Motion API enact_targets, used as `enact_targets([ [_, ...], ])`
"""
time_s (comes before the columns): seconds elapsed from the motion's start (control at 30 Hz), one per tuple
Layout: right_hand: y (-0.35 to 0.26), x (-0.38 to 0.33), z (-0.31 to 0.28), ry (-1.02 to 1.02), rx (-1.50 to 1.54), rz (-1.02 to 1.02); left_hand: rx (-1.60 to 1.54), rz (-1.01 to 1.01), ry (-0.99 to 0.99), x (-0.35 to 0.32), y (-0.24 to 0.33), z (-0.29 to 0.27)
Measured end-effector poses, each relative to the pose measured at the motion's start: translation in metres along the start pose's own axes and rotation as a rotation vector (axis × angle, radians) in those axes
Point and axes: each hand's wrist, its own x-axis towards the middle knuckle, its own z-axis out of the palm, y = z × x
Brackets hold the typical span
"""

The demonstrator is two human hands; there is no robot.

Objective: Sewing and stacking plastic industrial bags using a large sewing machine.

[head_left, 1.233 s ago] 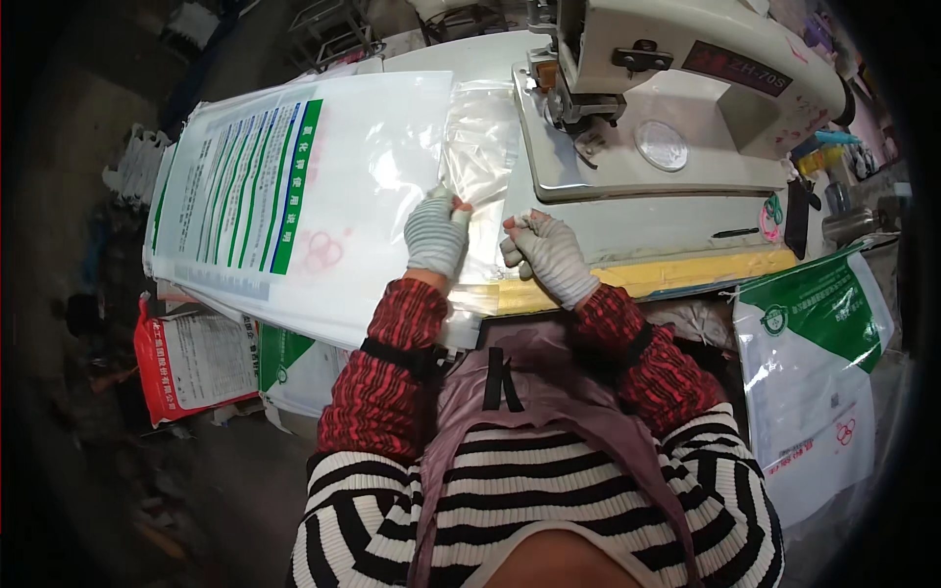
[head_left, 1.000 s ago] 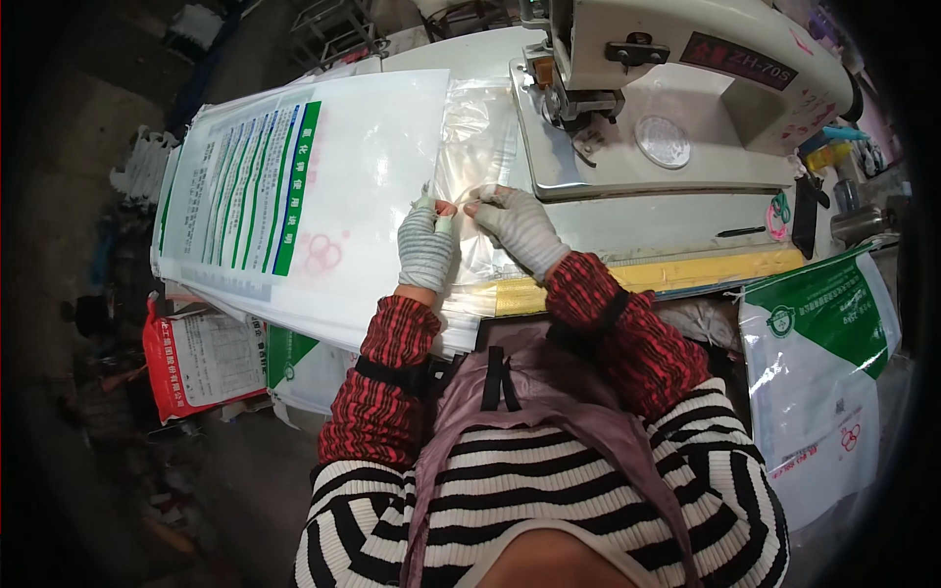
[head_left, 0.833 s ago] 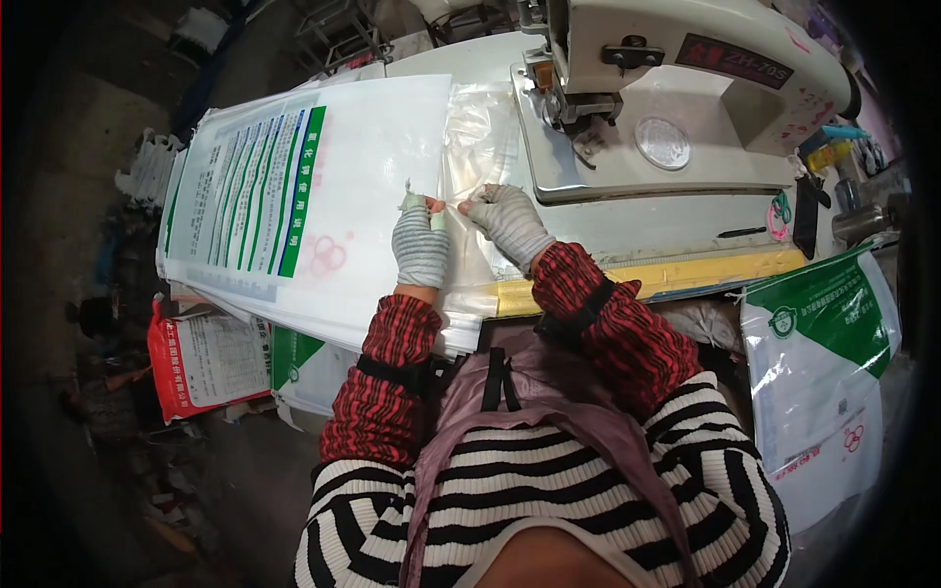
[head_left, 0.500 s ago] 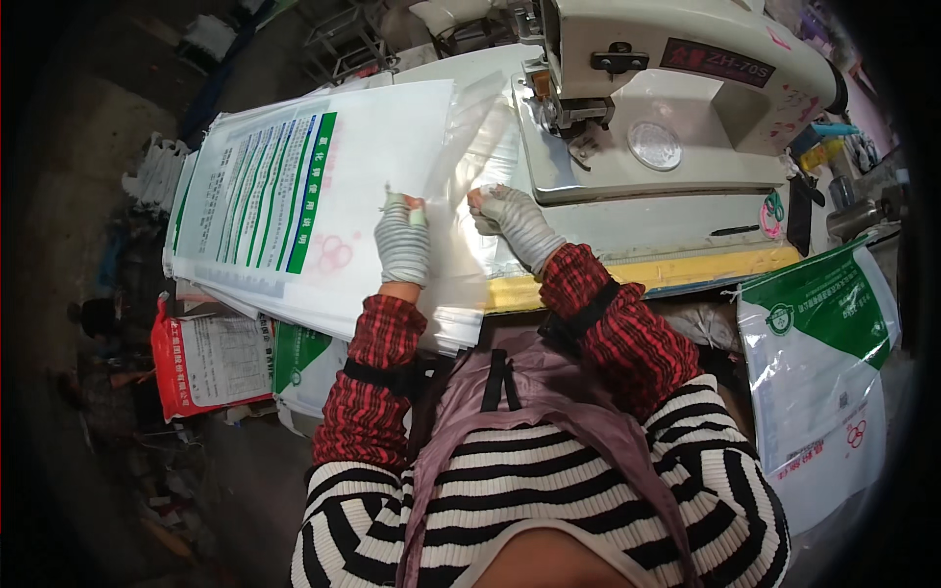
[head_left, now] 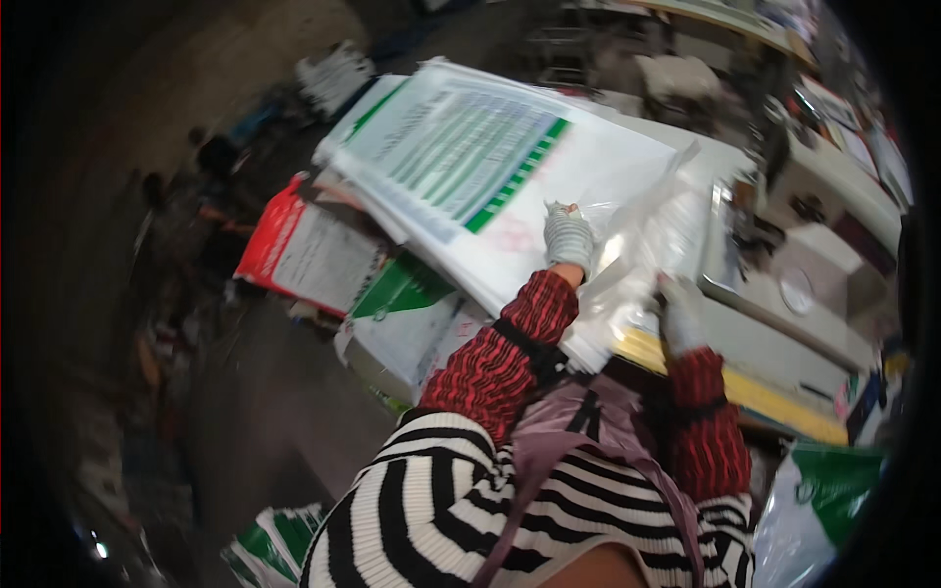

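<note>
A stack of white printed plastic bags (head_left: 608,147) with green bands lies on the table in front of me. From the top bag's right end sticks out a crumpled clear plastic liner (head_left: 652,220). My left hand (head_left: 569,240), in a grey ribbed wrap, rests on the top bag with its fingers curled; what they pinch is hidden. At the liner's right edge is my right hand (head_left: 679,312), blurred by motion, its fingers closed at the film. Beyond it stands a white sewing machine (head_left: 818,201).
A yellow strip (head_left: 765,394) runs along the table's near edge. To the left lie a red-and-white bag (head_left: 319,255) and a green-and-white bag (head_left: 402,304). Another green-and-white bag (head_left: 823,505) hangs at lower right. A round clear lid-like disc (head_left: 796,291) sits by the machine.
The view has swung left, so the bags and machine now appear farther right. My right hand has come lower, nearer the table's front edge, and the liner is more bunched.
</note>
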Motion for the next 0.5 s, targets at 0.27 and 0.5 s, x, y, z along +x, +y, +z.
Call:
enact_targets([
  [0.27,-0.003,-0.037,-0.001,0.323,-0.850,-0.919,-0.337,-0.373,-0.224,0.005,0.021,-0.084],
  [0.5,-0.023,-0.095,0.104,-0.648,-1.634,-1.033,-0.144,0.049,-0.442,-0.053,0.076,-0.163],
])
